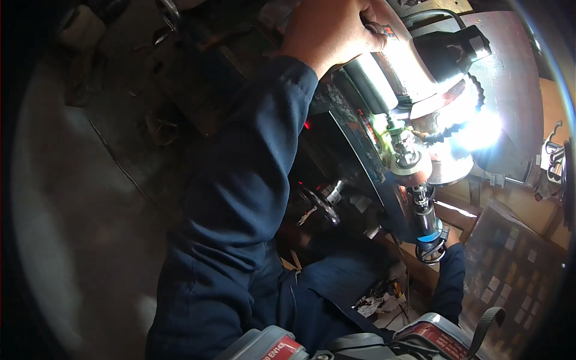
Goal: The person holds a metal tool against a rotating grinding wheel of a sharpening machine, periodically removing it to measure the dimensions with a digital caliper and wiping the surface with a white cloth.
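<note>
My left hand (330,30) reaches to the top of the view, over a machine beside a silvery cylinder (369,84). Its fingers are curled in; what they hold, if anything, is hidden. Below the cylinder, a small metal fitting (408,157) sits at a pale round disc (414,168) under bright light. My right hand (451,237) is low on the right, at a metal spindle end (426,219) with a blue band and a ring-shaped handle (431,251). Most of that hand's fingers are hidden behind the part.
A glaring lamp (480,131) shines on the right, near a black segmented hose (444,135) and black housing (447,53). A handwheel (321,207) stands left of the spindle. Wrenches (555,159) hang at the far right. Grey concrete floor (66,198) lies left.
</note>
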The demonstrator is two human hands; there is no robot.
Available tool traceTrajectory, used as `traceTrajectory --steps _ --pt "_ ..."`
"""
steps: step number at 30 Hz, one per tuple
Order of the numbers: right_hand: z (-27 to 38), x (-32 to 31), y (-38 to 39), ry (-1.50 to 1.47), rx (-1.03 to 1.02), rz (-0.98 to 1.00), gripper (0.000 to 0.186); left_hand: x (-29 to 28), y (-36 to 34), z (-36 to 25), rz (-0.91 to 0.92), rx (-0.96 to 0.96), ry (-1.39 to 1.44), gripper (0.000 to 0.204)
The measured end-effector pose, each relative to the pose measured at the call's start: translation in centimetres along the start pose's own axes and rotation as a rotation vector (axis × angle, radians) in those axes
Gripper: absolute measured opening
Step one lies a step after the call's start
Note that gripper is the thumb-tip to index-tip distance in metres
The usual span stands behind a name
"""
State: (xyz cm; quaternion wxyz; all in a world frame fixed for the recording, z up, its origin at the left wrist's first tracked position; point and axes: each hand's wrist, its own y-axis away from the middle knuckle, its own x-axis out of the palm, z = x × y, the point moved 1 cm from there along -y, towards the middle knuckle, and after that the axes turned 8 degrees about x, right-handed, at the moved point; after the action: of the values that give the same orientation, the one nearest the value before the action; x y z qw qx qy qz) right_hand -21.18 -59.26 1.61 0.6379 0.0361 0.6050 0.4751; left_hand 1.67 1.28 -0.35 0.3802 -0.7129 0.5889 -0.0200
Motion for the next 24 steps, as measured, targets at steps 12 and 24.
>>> traceTrajectory --steps 12,24 --pt "-1.2 2.9 6.0 0.114 -0.262 -0.589 0.038 -0.7 0.2 -0.8 0.048 -0.037 -0.008 0.027" --pt "-12.8 6.7 5.8 -0.446 -0.512 -0.327 0.032 0.2 0.1 -0.2 -0.007 -0.036 -0.010 0.027"
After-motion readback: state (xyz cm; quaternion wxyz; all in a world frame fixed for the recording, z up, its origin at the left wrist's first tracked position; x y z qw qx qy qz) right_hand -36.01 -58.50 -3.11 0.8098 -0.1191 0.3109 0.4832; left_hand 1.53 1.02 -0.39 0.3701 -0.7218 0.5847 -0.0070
